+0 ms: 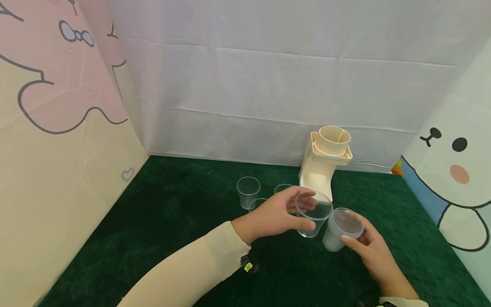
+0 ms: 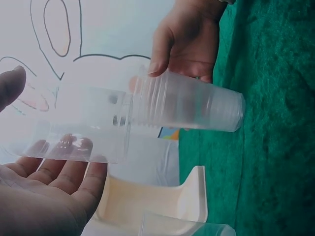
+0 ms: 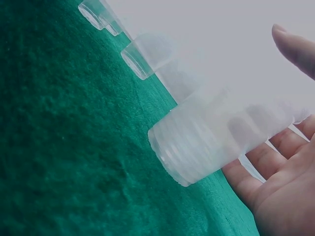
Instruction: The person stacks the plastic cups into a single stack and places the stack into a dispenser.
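My left hand [image 1: 278, 215] holds a single clear plastic cup [image 1: 311, 219], thumb at the near side and fingers behind it. Close to its right, my right hand [image 1: 374, 251] grips a stack of nested clear plastic cups [image 1: 334, 233] above the green cloth. In the left wrist view, the single cup [image 2: 103, 132] lies end to end with the stack [image 2: 197, 103], its edge right at the stack's rims. The right wrist view shows the fingers of my right hand [image 3: 285, 172] along the underside of the stack [image 3: 189, 142].
A cream plastic stand with a round holder [image 1: 333, 143] on top stands at the back right, behind the hands. Left of it, a clear cup [image 1: 248, 194] stands on the green cloth [image 1: 184, 238], with two more partly hidden by my left hand. Printed fabric walls enclose three sides.
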A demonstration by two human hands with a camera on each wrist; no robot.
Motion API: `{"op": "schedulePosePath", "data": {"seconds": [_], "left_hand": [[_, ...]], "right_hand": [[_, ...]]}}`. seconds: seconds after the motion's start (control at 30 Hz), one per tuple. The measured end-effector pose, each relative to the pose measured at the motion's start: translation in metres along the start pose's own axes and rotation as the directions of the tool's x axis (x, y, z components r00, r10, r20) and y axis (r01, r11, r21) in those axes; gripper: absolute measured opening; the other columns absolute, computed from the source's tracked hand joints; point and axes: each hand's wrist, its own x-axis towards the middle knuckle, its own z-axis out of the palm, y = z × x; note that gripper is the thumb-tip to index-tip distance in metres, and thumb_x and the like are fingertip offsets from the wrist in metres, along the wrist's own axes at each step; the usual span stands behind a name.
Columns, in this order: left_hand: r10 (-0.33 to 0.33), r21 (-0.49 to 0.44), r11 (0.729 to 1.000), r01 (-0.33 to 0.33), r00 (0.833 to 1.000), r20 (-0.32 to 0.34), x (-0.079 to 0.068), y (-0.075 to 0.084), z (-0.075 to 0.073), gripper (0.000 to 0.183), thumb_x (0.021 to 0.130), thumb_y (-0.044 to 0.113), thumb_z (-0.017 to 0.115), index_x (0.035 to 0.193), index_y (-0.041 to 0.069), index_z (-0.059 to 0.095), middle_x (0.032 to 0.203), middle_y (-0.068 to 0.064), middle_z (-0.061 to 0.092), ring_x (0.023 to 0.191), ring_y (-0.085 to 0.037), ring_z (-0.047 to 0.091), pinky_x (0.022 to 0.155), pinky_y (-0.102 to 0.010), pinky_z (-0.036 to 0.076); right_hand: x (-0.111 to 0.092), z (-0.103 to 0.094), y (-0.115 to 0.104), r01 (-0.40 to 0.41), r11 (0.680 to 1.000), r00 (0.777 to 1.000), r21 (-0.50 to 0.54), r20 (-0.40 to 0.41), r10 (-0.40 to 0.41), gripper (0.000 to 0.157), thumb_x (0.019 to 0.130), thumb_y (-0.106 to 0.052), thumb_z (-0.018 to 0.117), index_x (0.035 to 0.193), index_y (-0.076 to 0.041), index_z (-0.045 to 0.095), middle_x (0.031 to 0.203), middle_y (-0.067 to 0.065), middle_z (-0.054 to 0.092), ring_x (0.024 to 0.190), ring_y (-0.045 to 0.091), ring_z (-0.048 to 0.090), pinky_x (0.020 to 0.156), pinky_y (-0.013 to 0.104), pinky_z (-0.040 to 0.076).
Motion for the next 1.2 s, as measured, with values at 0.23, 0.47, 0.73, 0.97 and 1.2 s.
{"op": "schedulePosePath", "data": {"seconds": [0.23,0.47,0.73,0.97,1.2], "left_hand": [[0.000,-0.004,1.000,0.000,1.000,0.004,0.013,0.002,0.004,0.062,0.083,0.025,0.073,0.137,0.022,0.042,0.124,0.009,0.055,0.114,-0.003,0.050,0.096,-0.022,0.039],[-0.025,0.033,0.999,0.026,0.999,-0.021,0.026,0.006,0.009,0.061,0.082,0.028,0.074,0.135,0.026,0.043,0.122,0.012,0.055,0.113,-0.001,0.051,0.095,-0.022,0.040],[-0.034,0.045,0.998,0.036,0.998,-0.056,0.041,0.005,0.011,0.061,0.081,0.030,0.074,0.134,0.026,0.044,0.120,0.012,0.056,0.110,0.000,0.052,0.092,-0.022,0.042],[-0.048,0.033,0.998,0.050,0.997,-0.066,0.053,0.003,0.012,0.057,0.082,0.030,0.074,0.131,0.029,0.045,0.119,0.013,0.055,0.109,-0.001,0.051,0.089,-0.023,0.044],[-0.016,0.060,0.998,0.020,0.998,-0.067,0.060,0.007,0.015,0.059,0.081,0.029,0.074,0.132,0.027,0.045,0.119,0.012,0.055,0.108,-0.001,0.051,0.088,-0.022,0.045]], "right_hand": [[-0.001,0.000,-0.002,-0.003,1.000,1.000,0.020,0.015,0.003,0.059,0.095,-0.019,0.058,0.146,-0.015,0.028,0.137,0.013,0.038,0.111,0.003,0.050,0.082,0.018,0.045],[0.000,-0.002,-0.001,-0.012,1.000,1.000,0.011,0.023,0.012,0.059,0.095,-0.020,0.058,0.146,-0.015,0.028,0.137,0.012,0.039,0.110,0.004,0.049,0.082,0.019,0.045],[0.000,-0.002,-0.002,-0.002,1.000,1.000,0.026,0.029,0.001,0.060,0.095,-0.018,0.057,0.146,-0.016,0.027,0.138,0.013,0.037,0.112,0.004,0.049,0.082,0.019,0.045],[0.001,-0.002,-0.001,-0.011,1.000,1.000,0.006,0.023,0.011,0.061,0.094,-0.020,0.058,0.147,-0.017,0.026,0.139,0.013,0.036,0.112,0.004,0.047,0.082,0.018,0.045],[0.001,-0.003,0.001,-0.017,1.000,1.000,0.013,0.025,0.017,0.062,0.094,-0.019,0.058,0.147,-0.016,0.026,0.139,0.012,0.036,0.112,0.004,0.047,0.082,0.019,0.045]]}}
